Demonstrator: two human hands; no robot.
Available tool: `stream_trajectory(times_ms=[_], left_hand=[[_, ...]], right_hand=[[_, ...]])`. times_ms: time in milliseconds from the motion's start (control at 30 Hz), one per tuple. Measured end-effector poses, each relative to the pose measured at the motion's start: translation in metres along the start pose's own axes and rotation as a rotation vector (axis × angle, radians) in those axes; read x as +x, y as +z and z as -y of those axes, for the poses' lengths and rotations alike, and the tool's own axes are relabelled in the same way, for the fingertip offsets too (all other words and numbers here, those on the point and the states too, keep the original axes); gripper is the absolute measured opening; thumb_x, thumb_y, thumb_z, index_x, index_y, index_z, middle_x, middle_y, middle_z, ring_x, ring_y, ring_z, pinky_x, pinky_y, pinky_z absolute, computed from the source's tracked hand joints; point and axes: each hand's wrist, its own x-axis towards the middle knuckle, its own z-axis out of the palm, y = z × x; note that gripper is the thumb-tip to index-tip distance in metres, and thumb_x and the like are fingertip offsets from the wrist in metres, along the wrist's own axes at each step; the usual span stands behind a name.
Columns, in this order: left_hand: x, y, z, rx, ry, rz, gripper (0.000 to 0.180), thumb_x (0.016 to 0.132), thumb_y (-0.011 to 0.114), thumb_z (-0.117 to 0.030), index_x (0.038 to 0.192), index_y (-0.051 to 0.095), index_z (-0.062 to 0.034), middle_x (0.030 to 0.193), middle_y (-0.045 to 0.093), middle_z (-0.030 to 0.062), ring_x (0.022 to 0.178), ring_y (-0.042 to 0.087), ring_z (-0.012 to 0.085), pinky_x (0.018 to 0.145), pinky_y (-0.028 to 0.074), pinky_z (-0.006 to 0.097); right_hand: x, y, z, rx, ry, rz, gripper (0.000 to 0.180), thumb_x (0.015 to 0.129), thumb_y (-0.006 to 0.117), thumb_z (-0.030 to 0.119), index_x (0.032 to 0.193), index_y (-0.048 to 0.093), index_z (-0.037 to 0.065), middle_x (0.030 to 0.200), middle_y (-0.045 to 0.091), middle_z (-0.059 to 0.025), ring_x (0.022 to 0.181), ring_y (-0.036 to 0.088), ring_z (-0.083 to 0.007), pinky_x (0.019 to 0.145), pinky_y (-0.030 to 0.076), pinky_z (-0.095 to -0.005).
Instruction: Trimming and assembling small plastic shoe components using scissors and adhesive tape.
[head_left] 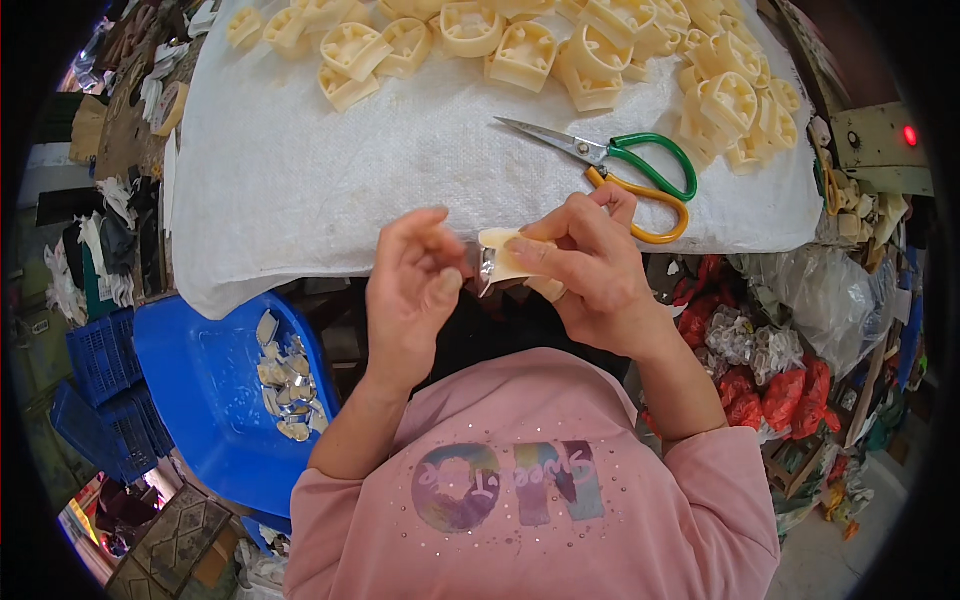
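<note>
My right hand pinches a small cream-coloured plastic piece in front of my chest, just off the table's near edge. Along the piece's left side runs a shiny silvery strip; what it is exactly I cannot make out. My left hand is beside it to the left, fingers loosely bent and apart, slightly blurred, with nothing seen in them. Scissors with one green and one orange handle lie on the white woven sheet, just beyond my right hand.
Many hollow cream plastic parts are heaped along the far side of the sheet. A blue plastic tub at my left contains shiny-edged cream pieces. Red bags and clear plastic bags crowd the right side. Blue crates stand far left.
</note>
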Motion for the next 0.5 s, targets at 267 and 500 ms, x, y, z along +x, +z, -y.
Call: stream_trajectory(times_ms=[267,500], left_hand=[[-0.006,0.001,0.005,0.176,0.354,-0.054,0.021,0.078,0.074,-0.015,0.089,0.065,-0.0005,0.08,0.057,0.0049,0.073,0.05,0.0132,0.064,0.039,0.026],[0.002,0.002,-0.003,0.624,0.579,-0.03,0.014,0.081,0.07,-0.01,0.087,0.065,0.0007,0.068,0.055,0.0041,0.062,0.047,0.0134,0.054,0.036,0.024]], right_hand=[[-0.002,0.001,0.004,0.073,0.008,0.026,0.04,0.063,0.067,-0.002,0.099,0.064,0.015,0.074,0.048,0.0012,0.066,0.045,-0.0151,0.07,0.025,-0.0376],[-0.009,0.004,0.002,0.152,0.031,0.071,0.049,0.058,0.063,-0.008,0.103,0.063,0.011,0.075,0.046,-0.0005,0.068,0.045,-0.017,0.071,0.025,-0.0383]])
